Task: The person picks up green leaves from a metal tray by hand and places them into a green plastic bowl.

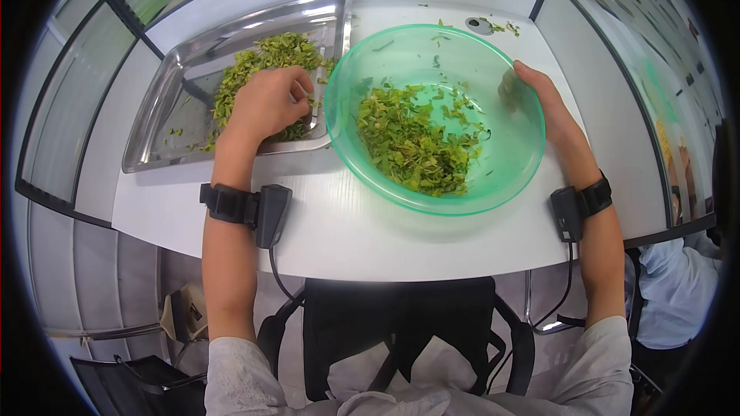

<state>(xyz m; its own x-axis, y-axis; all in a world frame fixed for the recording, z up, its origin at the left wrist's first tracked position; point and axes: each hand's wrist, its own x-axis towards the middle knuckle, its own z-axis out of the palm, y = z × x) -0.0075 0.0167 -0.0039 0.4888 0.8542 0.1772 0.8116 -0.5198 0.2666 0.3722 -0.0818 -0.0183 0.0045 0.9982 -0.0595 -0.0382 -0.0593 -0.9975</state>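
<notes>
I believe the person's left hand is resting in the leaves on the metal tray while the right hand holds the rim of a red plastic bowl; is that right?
Not quite: the head view shows the bowl is translucent green, not red. The rest holds: the left hand rests in the chopped green leaves on the metal tray, and the right hand holds the bowl's rim.

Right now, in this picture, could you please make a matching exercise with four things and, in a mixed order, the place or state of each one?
Things:
1. left hand
2. right hand
3. green bowl
4. metal tray

Places or states:
A. stands on the white table, right of the tray, with chopped leaves inside
B. curled over the leaves in the tray
C. grips the far right rim of the bowl
D. lies at the table's left, partly covered with leaves

Pairs: 1-B, 2-C, 3-A, 4-D
</notes>
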